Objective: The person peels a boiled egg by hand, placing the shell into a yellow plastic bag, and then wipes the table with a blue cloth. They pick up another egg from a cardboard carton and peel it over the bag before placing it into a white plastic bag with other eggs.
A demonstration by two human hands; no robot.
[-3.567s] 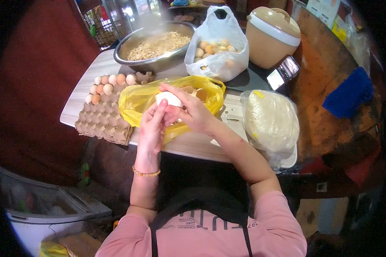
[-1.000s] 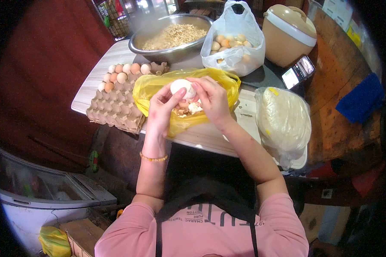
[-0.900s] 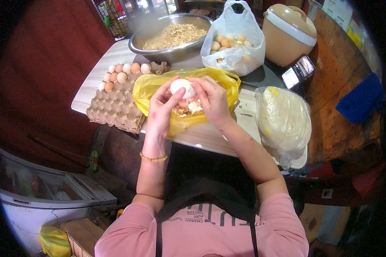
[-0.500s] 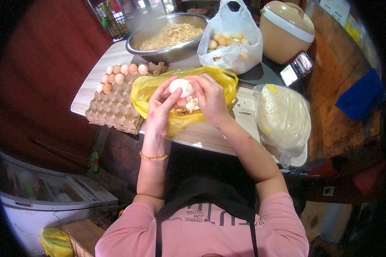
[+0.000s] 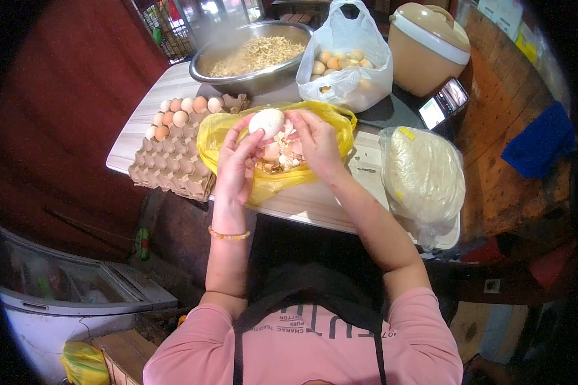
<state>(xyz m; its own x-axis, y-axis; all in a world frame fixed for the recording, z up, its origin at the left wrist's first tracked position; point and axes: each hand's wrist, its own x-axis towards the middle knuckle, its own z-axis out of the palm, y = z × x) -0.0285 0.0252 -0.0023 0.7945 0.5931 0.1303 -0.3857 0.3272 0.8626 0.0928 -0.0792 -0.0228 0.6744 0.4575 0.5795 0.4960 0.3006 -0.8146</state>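
A smooth white egg [image 5: 266,124] sits in the fingers of my left hand [image 5: 238,156], above an open yellow plastic bag [image 5: 213,138]. Broken shell pieces [image 5: 282,151] lie in the bag under my hands. Just right of the egg is my right hand [image 5: 316,142], its thumb and fingertips brought together; whether a bit of shell is between them is too small to tell. To the left, a cardboard egg tray [image 5: 170,154] bears several white and brown eggs in its far rows.
Behind the yellow bag stand a steaming metal bowl [image 5: 253,80] of pale strips, a white bag of eggs [image 5: 347,80] and a beige lidded container [image 5: 427,48]. On the right are a propped phone [image 5: 443,104] and a clear bag with pale contents [image 5: 424,173].
My right fingers have come off the egg and moved slightly right. The egg sits a little higher and further left in my left hand, and more shell pieces show below.
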